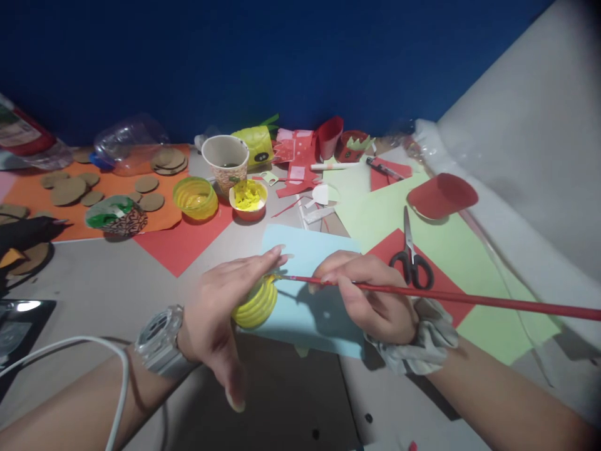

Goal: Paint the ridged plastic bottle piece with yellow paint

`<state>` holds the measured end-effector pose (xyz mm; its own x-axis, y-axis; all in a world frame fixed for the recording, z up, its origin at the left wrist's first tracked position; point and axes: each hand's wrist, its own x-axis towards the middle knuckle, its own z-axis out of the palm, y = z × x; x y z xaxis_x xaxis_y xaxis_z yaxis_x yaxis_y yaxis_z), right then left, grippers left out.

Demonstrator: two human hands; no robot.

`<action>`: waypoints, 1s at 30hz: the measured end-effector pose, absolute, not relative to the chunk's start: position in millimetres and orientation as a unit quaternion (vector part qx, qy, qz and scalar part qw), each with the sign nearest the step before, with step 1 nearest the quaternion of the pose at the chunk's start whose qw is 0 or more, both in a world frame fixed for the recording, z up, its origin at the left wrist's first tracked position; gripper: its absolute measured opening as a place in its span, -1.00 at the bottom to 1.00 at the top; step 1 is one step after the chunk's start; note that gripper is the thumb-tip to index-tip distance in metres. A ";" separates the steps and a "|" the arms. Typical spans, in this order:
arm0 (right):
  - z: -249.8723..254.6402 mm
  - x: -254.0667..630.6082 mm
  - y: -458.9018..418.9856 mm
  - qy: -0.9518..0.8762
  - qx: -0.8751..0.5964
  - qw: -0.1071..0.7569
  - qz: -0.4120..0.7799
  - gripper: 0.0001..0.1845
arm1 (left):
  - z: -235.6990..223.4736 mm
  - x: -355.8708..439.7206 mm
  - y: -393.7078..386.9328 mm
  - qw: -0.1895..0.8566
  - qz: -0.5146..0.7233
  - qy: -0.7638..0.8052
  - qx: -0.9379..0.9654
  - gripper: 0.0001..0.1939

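Observation:
My left hand (225, 307) wraps over a small yellow ribbed cup (256, 305) and holds it down on a light blue paper sheet (307, 313). A grey watch sits on that wrist. My right hand (370, 294) pinches a long red paintbrush (469, 299) like a pen. The brush tip touches the yellow cup near my left fingertips, and the handle runs off to the right. A grey scrunchie circles my right wrist.
Black-handled scissors (412, 257) lie on red and green paper to the right. Behind are a paper cup (226, 161), a yellow bowl (195, 198), a bowl of yellow scraps (248, 199), a red cup (441, 195), cardboard discs on orange paper (70, 188) and red paper crafts. A white cable (119, 376) crosses my left arm.

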<state>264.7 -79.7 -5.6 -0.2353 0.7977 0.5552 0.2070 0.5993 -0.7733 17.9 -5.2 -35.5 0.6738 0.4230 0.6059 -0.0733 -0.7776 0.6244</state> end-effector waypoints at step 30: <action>4.8 261.7 -81.7 -0.709 -0.329 0.517 0.349 -0.78 | -38.9 15.7 -9.4 0.344 0.385 0.130 0.846 0.35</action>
